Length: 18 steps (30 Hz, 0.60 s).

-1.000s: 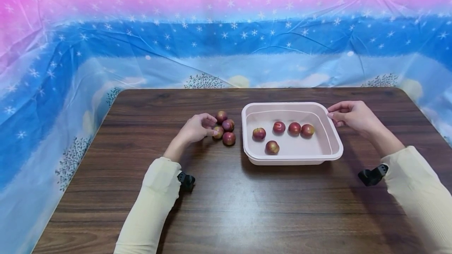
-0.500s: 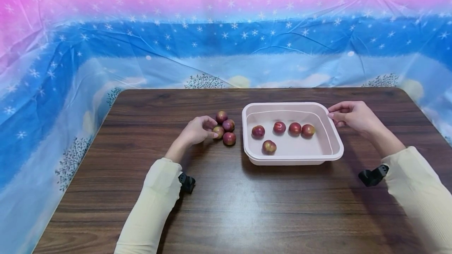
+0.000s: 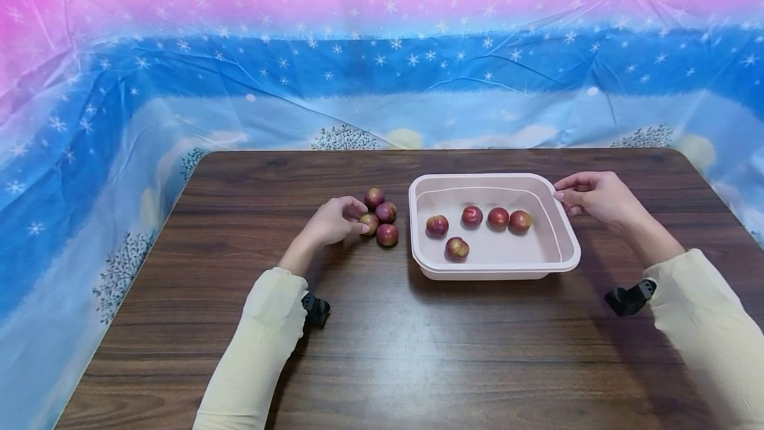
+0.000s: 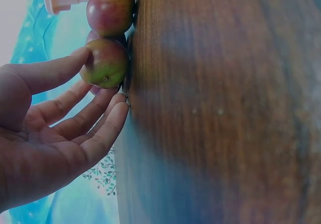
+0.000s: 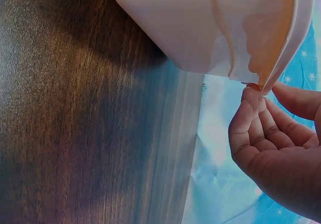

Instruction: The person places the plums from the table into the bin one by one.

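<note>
My left hand (image 3: 335, 221) is at a small cluster of plums on the table, left of a pale pink plastic tub. Its thumb and fingers pinch a yellow-green and red plum (image 4: 106, 66). Beside that one, a redder plum (image 3: 386, 235) sits nearer the front, and two darker plums (image 3: 374, 198) lie just behind. My right hand (image 3: 604, 199) pinches the right rim of the tub (image 3: 495, 267), thumb on one side and curled fingers under the lip in the right wrist view. Several plums (image 3: 471, 215) lie spread over the tub's floor.
The tub stands on a dark wood-grain table (image 3: 370, 350), towards its far side. A snowflake-patterned cloth (image 3: 382, 65) hangs behind and beside the table. A black wrist camera (image 3: 316, 309) is strapped at each cream sleeve.
The left hand has shifted slightly right and towards the front at the plum. Two plums on the tub's left side have rolled a little. The right hand stays at the rim.
</note>
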Available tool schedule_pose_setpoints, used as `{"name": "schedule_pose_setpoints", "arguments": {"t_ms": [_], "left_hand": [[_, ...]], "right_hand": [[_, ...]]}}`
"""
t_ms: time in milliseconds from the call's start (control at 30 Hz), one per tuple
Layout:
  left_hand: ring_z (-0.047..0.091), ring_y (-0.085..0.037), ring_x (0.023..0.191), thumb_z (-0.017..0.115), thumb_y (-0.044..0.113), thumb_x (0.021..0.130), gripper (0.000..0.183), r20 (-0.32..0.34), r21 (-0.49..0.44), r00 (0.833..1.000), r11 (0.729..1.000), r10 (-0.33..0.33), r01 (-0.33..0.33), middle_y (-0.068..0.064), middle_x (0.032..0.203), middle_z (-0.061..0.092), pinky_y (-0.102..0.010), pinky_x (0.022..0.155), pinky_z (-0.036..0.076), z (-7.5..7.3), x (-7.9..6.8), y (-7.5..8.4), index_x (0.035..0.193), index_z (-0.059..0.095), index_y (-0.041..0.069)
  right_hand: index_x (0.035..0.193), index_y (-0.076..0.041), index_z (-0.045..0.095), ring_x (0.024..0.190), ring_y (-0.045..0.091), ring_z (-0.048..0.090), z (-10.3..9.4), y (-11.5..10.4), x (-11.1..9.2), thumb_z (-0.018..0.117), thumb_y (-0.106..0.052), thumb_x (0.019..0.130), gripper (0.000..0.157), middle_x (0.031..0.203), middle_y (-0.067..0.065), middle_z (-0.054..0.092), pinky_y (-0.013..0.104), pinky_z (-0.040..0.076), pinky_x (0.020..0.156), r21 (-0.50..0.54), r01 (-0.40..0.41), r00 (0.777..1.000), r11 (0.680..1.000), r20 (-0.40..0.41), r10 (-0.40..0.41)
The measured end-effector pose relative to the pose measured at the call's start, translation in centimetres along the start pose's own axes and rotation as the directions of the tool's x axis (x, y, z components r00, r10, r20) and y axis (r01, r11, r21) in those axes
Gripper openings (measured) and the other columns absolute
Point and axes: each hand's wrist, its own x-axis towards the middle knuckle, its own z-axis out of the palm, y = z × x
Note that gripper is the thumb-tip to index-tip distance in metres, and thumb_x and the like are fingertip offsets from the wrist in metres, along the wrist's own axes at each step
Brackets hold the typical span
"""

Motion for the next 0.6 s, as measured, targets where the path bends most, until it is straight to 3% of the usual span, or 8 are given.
{"name": "schedule_pose_setpoints", "arguments": {"t_ms": [400,600], "left_hand": [[0.055,-0.021,0.090,0.067,0.013,0.084,0.026,0.020,0.005,1.000,1.000,-0.011,0.010,-0.012,0.101,0.062,-0.030,0.071,0.044,0.13,0.00,0.06,0.105,0.058,0.001],[0.053,-0.022,0.089,0.069,0.009,0.081,0.025,-0.002,-0.008,1.000,1.000,-0.002,0.002,-0.013,0.102,0.061,-0.031,0.072,0.043,0.15,0.02,0.04,0.103,0.059,0.001]], "right_hand": [[0.116,0.014,0.050,0.064,0.009,0.057,0.02,0.07,0.00,0.056,-0.010,0.091,0.036,0.081,-0.002,0.063,0.026,0.051,0.060,-0.011,-0.002,1.000,1.000,-0.003,0.002],[0.116,0.014,0.049,0.065,0.008,0.056,-0.02,0.05,0.02,0.056,-0.013,0.091,0.037,0.080,-0.003,0.063,0.026,0.051,0.060,-0.014,-0.005,1.000,1.000,0.004,0.005]]}}
